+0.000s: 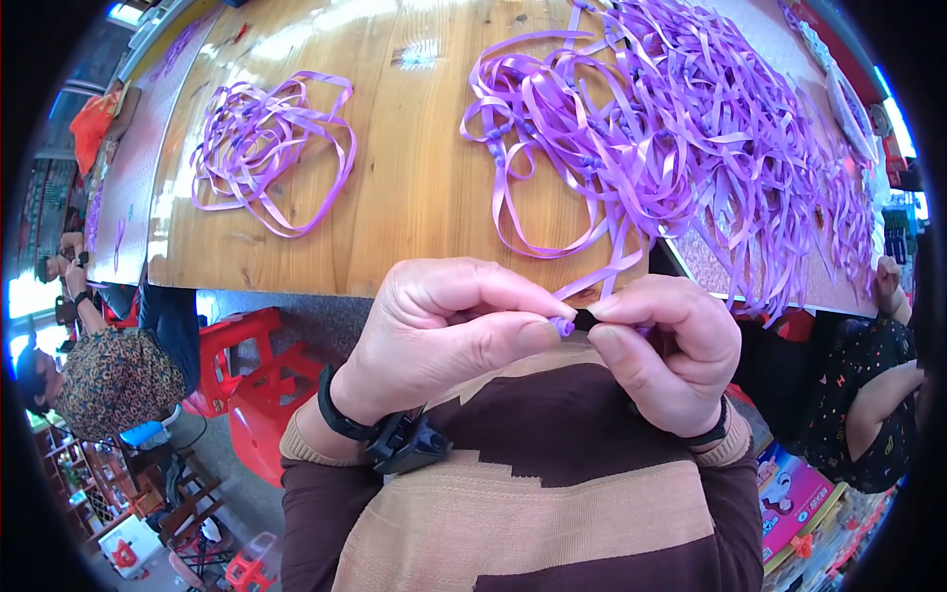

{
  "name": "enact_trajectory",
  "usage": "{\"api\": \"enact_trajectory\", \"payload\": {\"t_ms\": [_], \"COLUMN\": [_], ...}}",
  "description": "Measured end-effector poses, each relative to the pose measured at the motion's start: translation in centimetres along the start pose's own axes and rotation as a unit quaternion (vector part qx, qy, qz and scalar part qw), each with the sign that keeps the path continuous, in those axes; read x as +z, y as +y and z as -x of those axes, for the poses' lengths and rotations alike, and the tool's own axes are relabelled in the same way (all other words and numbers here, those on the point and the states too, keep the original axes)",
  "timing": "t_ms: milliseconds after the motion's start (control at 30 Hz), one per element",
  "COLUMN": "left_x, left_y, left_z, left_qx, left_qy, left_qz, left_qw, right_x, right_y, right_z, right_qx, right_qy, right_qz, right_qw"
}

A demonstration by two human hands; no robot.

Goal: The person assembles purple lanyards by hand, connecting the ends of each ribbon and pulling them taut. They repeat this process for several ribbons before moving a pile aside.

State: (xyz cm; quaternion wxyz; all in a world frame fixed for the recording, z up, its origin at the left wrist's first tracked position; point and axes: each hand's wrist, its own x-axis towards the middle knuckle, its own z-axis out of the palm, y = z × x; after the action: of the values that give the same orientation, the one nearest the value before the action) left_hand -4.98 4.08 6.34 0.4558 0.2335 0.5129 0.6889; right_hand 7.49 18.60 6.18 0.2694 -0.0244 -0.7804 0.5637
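Both hands meet just off the table's near edge, in front of my body. My left hand (444,326) pinches a small rolled or knotted purple ribbon piece (562,326) between thumb and forefinger. Thumb and forefinger of my right hand (673,345) close on a small black piece (585,319), its kind too small to tell. A bit of purple also shows under the right fingers. From just behind my fingertips, a purple ribbon strand (617,268) runs up onto the table, toward a large heap of purple ribbons (720,128) with small darker purple fittings on them.
A smaller loose coil of purple ribbon (271,148) lies on the left of the wooden table (404,197). Red plastic stools (266,395) stand at lower left. One person (118,380) sits at left, another (868,395) at right. A colourful box (794,493) is at lower right.
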Motion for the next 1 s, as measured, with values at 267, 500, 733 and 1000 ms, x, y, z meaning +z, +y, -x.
{"api": "enact_trajectory", "payload": {"t_ms": [267, 500, 733, 1000], "left_x": [-0.3, -0.1, 0.4, -0.5], "left_y": [0.3, 0.3, -0.3, -0.3], "left_z": [-0.3, -0.6, -0.9, 0.2], "left_qx": [0.025, 0.245, 0.252, 0.169], "left_qy": [-0.009, -0.039, -0.062, -0.058], "left_qz": [-0.083, -0.383, -0.385, -0.353], "left_qw": [0.996, 0.89, 0.886, 0.918], "right_x": [-0.3, -0.2, -0.5, -0.3], "right_y": [-0.1, -0.7, -0.4, -0.5], "right_z": [0.2, 0.0, -0.2, 0.4], "right_qx": [0.062, 0.304, 0.355, 0.346], "right_qy": [-0.002, -0.091, -0.059, -0.023], "right_qz": [-0.053, -0.275, -0.346, -0.32], "right_qw": [0.997, 0.907, 0.866, 0.882]}}
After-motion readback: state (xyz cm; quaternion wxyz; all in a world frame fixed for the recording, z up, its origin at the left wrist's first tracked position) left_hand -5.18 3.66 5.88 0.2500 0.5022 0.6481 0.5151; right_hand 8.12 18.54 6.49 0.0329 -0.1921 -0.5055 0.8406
